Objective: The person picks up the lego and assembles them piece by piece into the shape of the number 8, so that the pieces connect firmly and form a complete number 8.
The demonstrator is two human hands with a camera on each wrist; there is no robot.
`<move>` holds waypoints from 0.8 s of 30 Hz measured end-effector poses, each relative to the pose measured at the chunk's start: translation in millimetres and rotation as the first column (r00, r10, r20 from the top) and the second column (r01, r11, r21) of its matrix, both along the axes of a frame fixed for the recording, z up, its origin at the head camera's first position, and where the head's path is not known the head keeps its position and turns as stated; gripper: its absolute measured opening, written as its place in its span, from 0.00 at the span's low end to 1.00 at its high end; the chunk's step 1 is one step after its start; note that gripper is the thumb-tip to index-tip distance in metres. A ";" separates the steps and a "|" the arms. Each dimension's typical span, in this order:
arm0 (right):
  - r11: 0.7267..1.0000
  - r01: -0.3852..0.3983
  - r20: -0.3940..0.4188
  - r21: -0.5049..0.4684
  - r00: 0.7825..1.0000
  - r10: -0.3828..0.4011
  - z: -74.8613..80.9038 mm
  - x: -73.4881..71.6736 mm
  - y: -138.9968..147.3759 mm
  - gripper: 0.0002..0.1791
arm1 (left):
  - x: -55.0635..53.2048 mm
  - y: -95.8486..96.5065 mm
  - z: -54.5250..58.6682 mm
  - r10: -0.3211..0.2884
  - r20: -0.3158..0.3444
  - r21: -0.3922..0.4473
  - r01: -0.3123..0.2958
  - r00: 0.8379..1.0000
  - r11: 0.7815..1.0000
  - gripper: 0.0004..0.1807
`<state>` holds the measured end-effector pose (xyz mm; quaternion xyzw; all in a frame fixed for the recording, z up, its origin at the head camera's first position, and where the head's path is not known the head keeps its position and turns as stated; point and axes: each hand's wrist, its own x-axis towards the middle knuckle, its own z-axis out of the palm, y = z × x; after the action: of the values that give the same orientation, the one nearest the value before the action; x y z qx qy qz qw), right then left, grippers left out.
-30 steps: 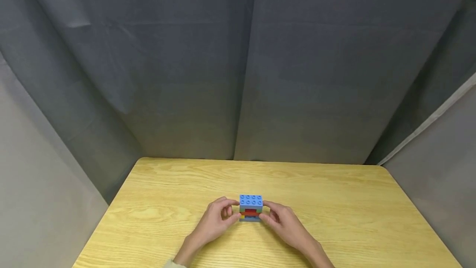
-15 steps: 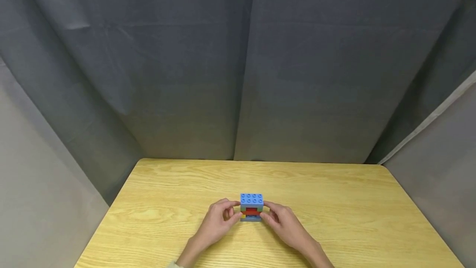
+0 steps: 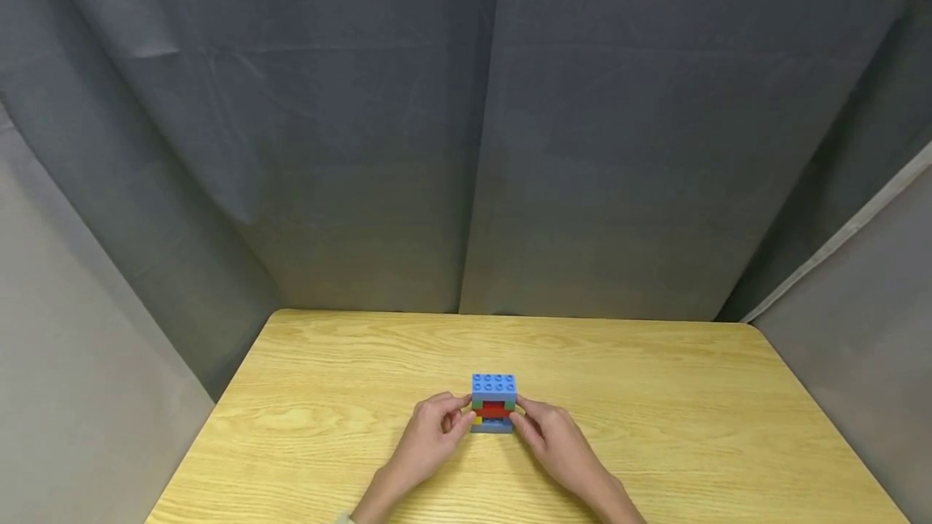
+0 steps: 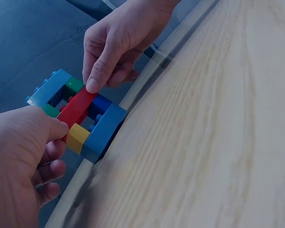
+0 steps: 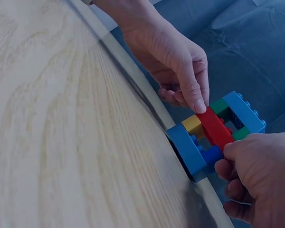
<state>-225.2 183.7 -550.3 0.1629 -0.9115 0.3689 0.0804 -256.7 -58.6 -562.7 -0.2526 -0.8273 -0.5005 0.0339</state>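
A stack of toy building bricks (image 3: pixel 493 386) stands on the table in front of me. From the bottom it has a long blue brick (image 4: pixel 104 134), a small yellow brick (image 5: pixel 192 126) beside a small dark blue one (image 5: pixel 212 155), a long red brick (image 4: pixel 78 107), two small green bricks and a long blue brick (image 5: pixel 244 112) on top. My left hand (image 3: pixel 433 432) pinches the left end of the stack, thumb at the red brick. Its right end is pinched by my right hand (image 3: pixel 555 437), thumb also at the red brick. The stack's far side is hidden.
The wood-grain table (image 3: pixel 328 362) has rounded far corners. Behind it hangs a dark grey curtain (image 3: pixel 364 144). Paler grey panels stand at the left (image 3: pixel 65 346) and right (image 3: pixel 859 330).
In the head view, the stack's top has risen slightly while its lower edge stays about level. Both hands keep their hold, and my left hand has shifted slightly right.
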 end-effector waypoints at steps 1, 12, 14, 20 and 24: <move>1.000 0.009 -0.019 0.003 1.000 -0.009 -0.4 0.3 -1.0 0.23 | 0.2 0.4 0.0 0.000 -0.004 0.002 0.000 1.000 1.000 0.16; 0.998 0.052 -0.052 0.022 0.997 -0.050 -1.6 1.2 -6.2 0.20 | 1.2 2.7 -4.2 0.004 -0.045 0.006 -0.004 0.999 1.000 0.16; 0.998 0.060 -0.055 0.030 0.997 -0.058 -2.0 0.8 -6.4 0.19 | 1.3 3.1 -4.9 0.003 -0.043 0.010 -0.003 0.999 1.000 0.16; 0.997 0.070 -0.055 0.030 0.996 -0.068 -1.7 0.5 -7.1 0.18 | 1.9 3.3 -5.2 0.003 -0.029 0.025 -0.003 1.000 1.000 0.16; 0.997 0.076 -0.057 0.024 0.996 -0.074 -1.3 1.1 -7.0 0.18 | 1.9 3.7 -4.7 0.004 -0.025 0.026 -0.003 1.000 1.000 0.17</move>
<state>-224.1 176.7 -551.6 0.1398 -0.9191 0.3491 0.1175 -254.8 -54.9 -567.5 -0.2570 -0.8207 -0.5080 0.0486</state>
